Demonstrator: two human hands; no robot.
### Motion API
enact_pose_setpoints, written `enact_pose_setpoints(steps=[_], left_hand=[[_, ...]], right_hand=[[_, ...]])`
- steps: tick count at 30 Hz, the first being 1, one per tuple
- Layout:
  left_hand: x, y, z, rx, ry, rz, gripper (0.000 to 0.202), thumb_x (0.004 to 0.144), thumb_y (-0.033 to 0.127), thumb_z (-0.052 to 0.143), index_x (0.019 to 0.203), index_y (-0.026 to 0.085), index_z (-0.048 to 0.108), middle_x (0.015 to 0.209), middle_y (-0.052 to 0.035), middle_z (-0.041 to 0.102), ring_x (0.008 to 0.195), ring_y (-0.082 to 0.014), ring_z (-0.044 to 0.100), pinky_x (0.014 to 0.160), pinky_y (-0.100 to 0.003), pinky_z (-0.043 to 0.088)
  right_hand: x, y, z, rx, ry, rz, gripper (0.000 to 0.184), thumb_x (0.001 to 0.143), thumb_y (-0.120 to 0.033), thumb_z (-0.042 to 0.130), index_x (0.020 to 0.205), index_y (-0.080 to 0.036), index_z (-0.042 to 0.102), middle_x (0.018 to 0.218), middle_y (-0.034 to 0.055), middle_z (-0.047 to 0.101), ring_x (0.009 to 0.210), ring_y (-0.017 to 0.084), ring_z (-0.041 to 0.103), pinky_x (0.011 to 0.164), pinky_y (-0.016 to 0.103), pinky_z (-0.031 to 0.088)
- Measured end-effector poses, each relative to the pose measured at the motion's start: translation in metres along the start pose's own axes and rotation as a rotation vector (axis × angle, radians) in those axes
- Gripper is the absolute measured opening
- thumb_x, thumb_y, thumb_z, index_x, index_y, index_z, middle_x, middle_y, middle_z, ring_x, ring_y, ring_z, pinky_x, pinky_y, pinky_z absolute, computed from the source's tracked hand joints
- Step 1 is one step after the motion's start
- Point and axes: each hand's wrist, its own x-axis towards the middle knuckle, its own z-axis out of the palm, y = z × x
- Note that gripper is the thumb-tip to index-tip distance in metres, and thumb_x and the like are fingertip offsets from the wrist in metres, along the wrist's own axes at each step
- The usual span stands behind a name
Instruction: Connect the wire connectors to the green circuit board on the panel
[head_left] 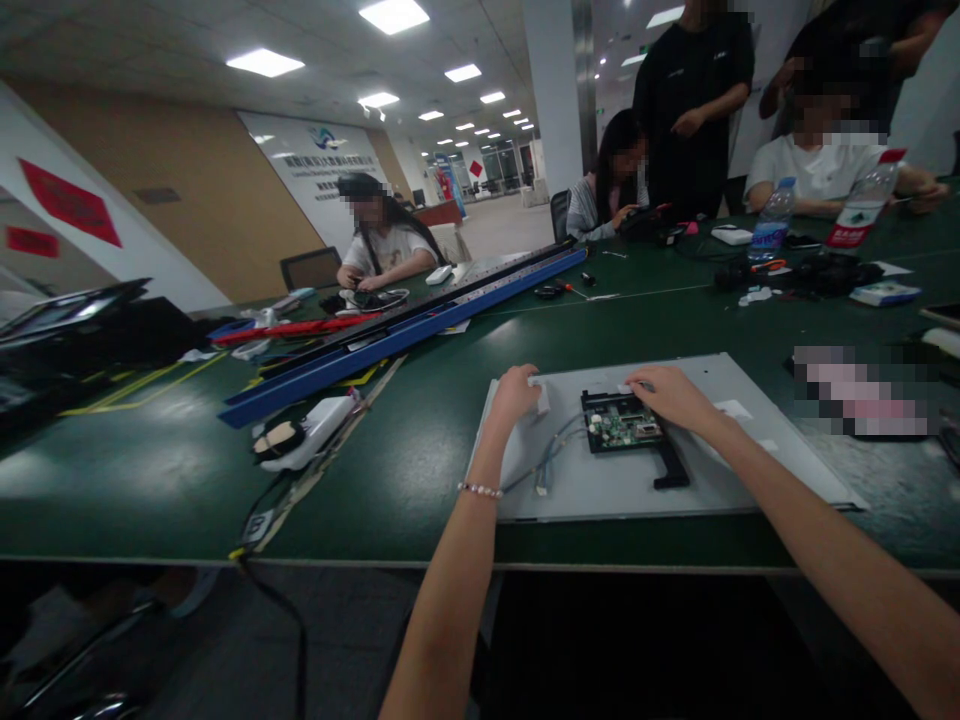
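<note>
A flat grey panel, which looks like the back of a display, lies on the green table before me. On it sits a green circuit board in a black plastic bracket with an arm reaching toward me. Thin grey cables run left from the board. My left hand is closed at the panel's far left corner, beside a white patch. With fingers pinched together, my right hand touches the bracket's far edge; what lies between the fingertips is too small to make out.
Long blue rails lie across the table at the left. Nearer stands a white device with a black cable. Bottles, tools and a blurred pink object are at the right. Several people sit or stand beyond the table.
</note>
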Motion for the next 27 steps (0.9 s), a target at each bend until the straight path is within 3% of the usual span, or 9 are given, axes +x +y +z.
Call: enact_pose_setpoints(steps=[7, 13, 19, 23, 27], left_hand=[[0.002, -0.001, 0.005, -0.020, -0.054, -0.020, 0.044, 0.069, 0.007, 0.057, 0.110, 0.016, 0.070, 0.095, -0.0058, 0.070, 0.086, -0.0180, 0.064, 0.082, -0.026, 0.050], [0.001, 0.004, 0.002, -0.061, -0.044, 0.003, 0.032, 0.071, 0.006, 0.053, 0.091, 0.017, 0.075, 0.083, -0.0047, 0.071, 0.081, -0.0173, 0.064, 0.079, -0.025, 0.048], [-0.002, 0.002, -0.025, -0.480, -0.042, 0.017, 0.016, 0.078, 0.021, 0.058, 0.081, 0.016, 0.072, 0.075, -0.0037, 0.069, 0.070, -0.0137, 0.061, 0.067, -0.023, 0.047], [-0.010, -0.001, -0.048, -0.727, -0.199, 0.061, 0.019, 0.076, 0.029, 0.063, 0.086, 0.015, 0.071, 0.074, -0.0020, 0.066, 0.064, -0.0095, 0.056, 0.060, -0.020, 0.044], [-0.016, -0.001, -0.054, -0.704, -0.439, 0.082, 0.019, 0.073, 0.028, 0.067, 0.086, 0.015, 0.071, 0.073, -0.0011, 0.066, 0.062, -0.0080, 0.055, 0.058, -0.019, 0.041]], right_hand=[[0.000, -0.002, 0.000, -0.037, 0.016, 0.004, 0.022, 0.087, -0.015, 0.051, 0.090, -0.018, 0.073, 0.098, 0.0090, 0.073, 0.094, 0.025, 0.066, 0.088, 0.039, 0.048], [0.001, -0.004, 0.001, -0.045, 0.024, 0.006, 0.021, 0.087, -0.016, 0.051, 0.091, -0.018, 0.072, 0.098, 0.0094, 0.072, 0.096, 0.025, 0.065, 0.091, 0.039, 0.047], [0.000, -0.016, -0.002, -0.041, 0.044, 0.010, 0.023, 0.089, -0.018, 0.050, 0.097, -0.018, 0.071, 0.103, 0.0099, 0.072, 0.099, 0.026, 0.064, 0.091, 0.042, 0.047], [0.000, -0.030, -0.003, 0.025, 0.078, -0.030, 0.025, 0.089, -0.018, 0.050, 0.104, -0.017, 0.070, 0.107, 0.0104, 0.071, 0.102, 0.026, 0.064, 0.093, 0.042, 0.048], [-0.002, -0.047, 0.000, 0.146, 0.042, -0.145, 0.028, 0.091, -0.019, 0.049, 0.114, -0.019, 0.066, 0.114, 0.0090, 0.068, 0.108, 0.024, 0.061, 0.097, 0.043, 0.046]])
